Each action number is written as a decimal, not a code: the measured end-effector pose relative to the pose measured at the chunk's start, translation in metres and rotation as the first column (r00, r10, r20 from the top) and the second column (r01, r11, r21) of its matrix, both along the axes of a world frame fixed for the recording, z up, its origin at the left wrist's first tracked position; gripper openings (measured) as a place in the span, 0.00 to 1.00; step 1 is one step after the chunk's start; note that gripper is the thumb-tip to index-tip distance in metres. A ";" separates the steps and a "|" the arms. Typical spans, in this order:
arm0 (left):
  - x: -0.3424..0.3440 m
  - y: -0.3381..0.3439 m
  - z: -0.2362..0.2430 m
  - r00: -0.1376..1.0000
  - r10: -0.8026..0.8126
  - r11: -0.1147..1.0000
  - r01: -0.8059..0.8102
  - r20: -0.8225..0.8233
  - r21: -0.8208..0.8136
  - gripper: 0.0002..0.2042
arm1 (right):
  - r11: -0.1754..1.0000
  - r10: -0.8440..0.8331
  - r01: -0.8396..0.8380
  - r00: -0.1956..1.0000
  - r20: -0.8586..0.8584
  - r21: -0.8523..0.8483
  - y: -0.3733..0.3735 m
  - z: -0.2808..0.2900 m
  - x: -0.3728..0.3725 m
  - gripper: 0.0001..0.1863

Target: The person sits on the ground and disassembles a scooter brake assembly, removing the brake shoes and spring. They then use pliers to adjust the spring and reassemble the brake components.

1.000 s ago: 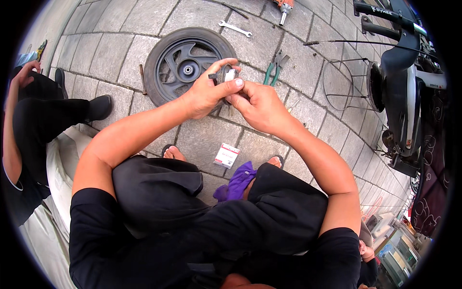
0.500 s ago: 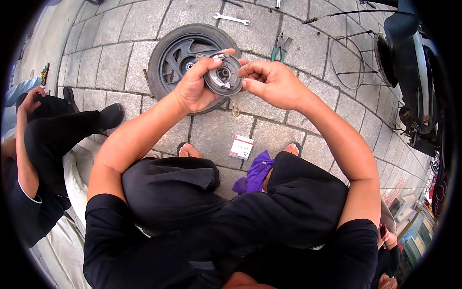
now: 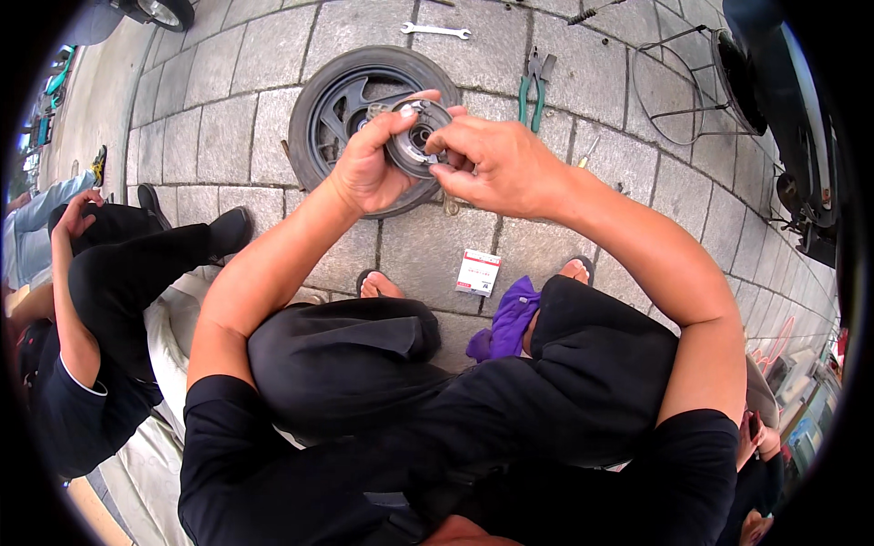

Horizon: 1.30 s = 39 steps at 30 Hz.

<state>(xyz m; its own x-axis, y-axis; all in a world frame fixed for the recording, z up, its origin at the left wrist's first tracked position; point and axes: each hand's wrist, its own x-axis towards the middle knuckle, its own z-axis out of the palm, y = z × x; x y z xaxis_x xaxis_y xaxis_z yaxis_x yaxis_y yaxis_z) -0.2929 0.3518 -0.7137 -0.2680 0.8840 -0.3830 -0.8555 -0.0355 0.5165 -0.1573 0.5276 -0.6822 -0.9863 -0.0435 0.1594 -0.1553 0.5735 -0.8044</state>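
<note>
My left hand (image 3: 366, 168) grips a round grey metal drum brake plate (image 3: 406, 148) from its left side, thumb on the near face and fingers behind. From the right, my right hand (image 3: 510, 168) has its thumb and curled forefinger closed at the plate's right part; the exact spot they pinch is partly hidden. A curved shoe and a round centre hole show on the plate's face. Below the plate a small metal lever arm (image 3: 450, 207) shows in part. Just behind both hands, a black wheel with its tyre (image 3: 306, 136) lies flat on the paving.
Beyond the wheel lie an open-ended wrench (image 3: 435, 31) and green-handled pliers (image 3: 532, 96). A white-and-red box (image 3: 478, 273) stands between my feet, near a purple cloth (image 3: 510, 318). A motorcycle (image 3: 792, 118) is at right; a seated person's leg (image 3: 137, 259) at left.
My right hand has moved left, its fingers now over the plate's right part rather than at its edge. The view has shifted slightly. My left hand keeps its hold.
</note>
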 end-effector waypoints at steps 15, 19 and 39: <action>-0.005 0.002 0.000 0.995 -0.002 0.998 0.009 0.104 -0.069 0.24 | 0.996 0.064 -0.054 0.987 0.150 -0.066 0.012 -0.001 -0.005 0.12; -0.005 0.006 0.001 0.996 0.028 0.997 -0.021 0.088 -0.076 0.23 | 0.992 -0.004 0.027 0.982 0.190 -0.121 0.010 -0.003 -0.003 0.10; -0.005 0.014 0.015 0.960 0.239 0.971 -0.232 -0.145 0.064 0.30 | 0.365 0.388 0.507 0.679 0.623 -0.781 -0.044 -0.016 -0.001 0.17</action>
<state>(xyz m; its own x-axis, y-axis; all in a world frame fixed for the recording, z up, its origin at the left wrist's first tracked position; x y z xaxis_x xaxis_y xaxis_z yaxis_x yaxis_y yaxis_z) -0.2981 0.3662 -0.6985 -0.5219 0.8047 -0.2832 -0.7329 -0.2531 0.6315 -0.1584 0.4833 -0.6977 -0.7767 -0.2637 -0.5720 0.6118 -0.5320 -0.5854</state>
